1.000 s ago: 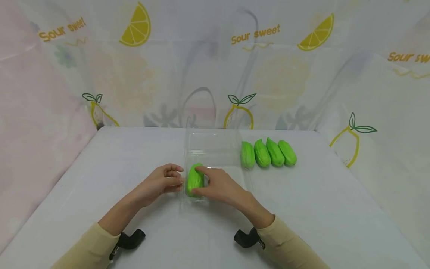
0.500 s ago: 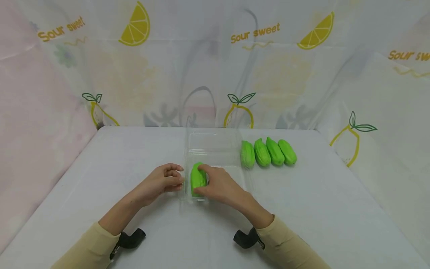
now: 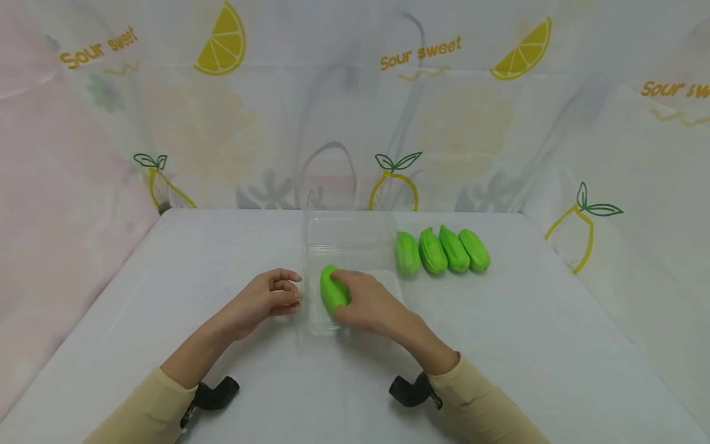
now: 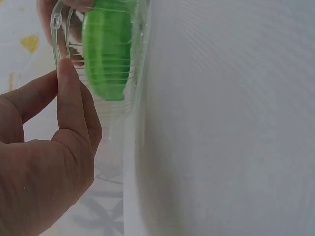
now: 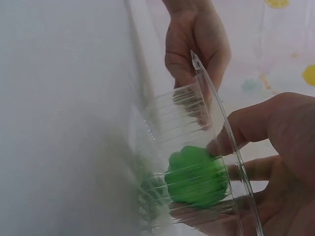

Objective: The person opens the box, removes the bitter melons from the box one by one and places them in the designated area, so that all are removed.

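Note:
My right hand [image 3: 370,301] grips a bright green, ridged, elongated gourd-like piece [image 3: 333,292], thumb on the near side and fingers reaching over it. The piece is inside the left part of a clear plastic clamshell box [image 3: 322,328], slightly tilted; whether it touches the floor cannot be told. At the box's left wall, my left hand [image 3: 265,303] pinches the rim between thumb and index finger, as the left wrist view shows with the left hand [image 4: 54,147] beside the green piece [image 4: 107,54]. Through the wall, the right wrist view shows the piece's end [image 5: 197,177].
Behind the box its clear lid [image 3: 346,231] stands open toward the backdrop. Several similar green pieces lie in a row at the back right, the leftmost one [image 3: 407,254] close to the box's right side. A white cloth covers the table [image 3: 527,345]; printed fabric walls surround it.
Inside the box, the green piece has moved to the right, away from the left wall, and tilted a little, with my right hand around it. My left hand has stayed at the rim.

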The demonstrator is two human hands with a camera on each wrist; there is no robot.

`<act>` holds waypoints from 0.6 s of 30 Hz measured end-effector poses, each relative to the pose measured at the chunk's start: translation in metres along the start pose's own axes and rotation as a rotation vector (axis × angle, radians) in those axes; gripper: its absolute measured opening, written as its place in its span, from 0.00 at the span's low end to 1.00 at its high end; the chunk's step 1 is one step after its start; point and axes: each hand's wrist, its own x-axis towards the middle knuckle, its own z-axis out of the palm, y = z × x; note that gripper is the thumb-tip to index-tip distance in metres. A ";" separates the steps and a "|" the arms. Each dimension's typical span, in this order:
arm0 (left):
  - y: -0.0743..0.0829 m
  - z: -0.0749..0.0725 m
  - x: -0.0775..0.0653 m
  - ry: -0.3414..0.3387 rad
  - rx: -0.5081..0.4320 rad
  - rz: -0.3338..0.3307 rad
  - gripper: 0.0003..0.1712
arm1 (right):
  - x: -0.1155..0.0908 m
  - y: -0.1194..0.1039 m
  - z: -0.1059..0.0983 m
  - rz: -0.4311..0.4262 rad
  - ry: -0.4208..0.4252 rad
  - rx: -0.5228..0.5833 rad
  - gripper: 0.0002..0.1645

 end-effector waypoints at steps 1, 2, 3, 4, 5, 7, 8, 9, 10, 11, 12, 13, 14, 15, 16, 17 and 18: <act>0.000 -0.001 0.000 0.000 0.003 0.005 0.29 | 0.000 0.001 -0.001 -0.004 0.003 -0.001 0.39; 0.001 -0.001 0.000 0.002 0.005 0.006 0.29 | 0.000 0.001 -0.002 -0.006 0.005 -0.004 0.39; 0.001 -0.001 0.000 0.004 0.009 0.007 0.29 | 0.000 0.002 -0.004 -0.008 0.006 -0.005 0.38; 0.001 -0.001 0.000 0.007 0.010 0.004 0.29 | 0.000 0.003 -0.005 -0.011 0.006 -0.009 0.38; 0.001 -0.002 0.000 0.011 0.013 0.001 0.29 | -0.001 0.003 -0.006 -0.014 0.006 -0.009 0.38; 0.001 -0.002 0.000 0.017 0.015 -0.005 0.29 | -0.002 0.004 -0.009 -0.027 0.014 -0.014 0.37; 0.001 -0.002 0.000 0.018 0.015 -0.009 0.30 | -0.003 0.005 -0.011 -0.030 0.017 -0.014 0.37; 0.001 -0.002 0.000 0.017 0.014 -0.009 0.30 | -0.004 0.005 -0.012 -0.033 0.021 -0.015 0.37; 0.001 -0.002 0.000 0.016 0.011 -0.009 0.30 | -0.005 0.005 -0.014 -0.035 0.025 -0.015 0.37; 0.000 -0.003 0.000 0.016 0.011 -0.010 0.30 | -0.006 0.006 -0.016 -0.035 0.028 -0.011 0.37; 0.000 -0.003 0.000 0.017 0.009 -0.012 0.31 | -0.007 0.007 -0.017 -0.034 0.032 -0.007 0.36; 0.000 -0.003 0.000 0.018 0.011 -0.014 0.31 | -0.007 0.008 -0.019 -0.031 0.031 0.000 0.36; -0.001 -0.004 0.000 0.020 0.010 -0.016 0.31 | -0.008 0.009 -0.020 -0.034 0.033 0.005 0.36; -0.001 -0.004 0.000 0.023 0.011 -0.019 0.31 | -0.009 0.010 -0.021 -0.035 0.032 0.011 0.36; -0.001 -0.004 0.000 0.025 0.013 -0.021 0.31 | -0.009 0.012 -0.023 -0.036 0.035 0.018 0.36; -0.001 -0.004 0.001 0.026 0.015 -0.022 0.31 | -0.010 0.014 -0.024 -0.034 0.033 0.028 0.36; -0.001 -0.004 0.001 0.026 0.017 -0.023 0.31 | -0.011 0.016 -0.026 -0.031 0.031 0.034 0.36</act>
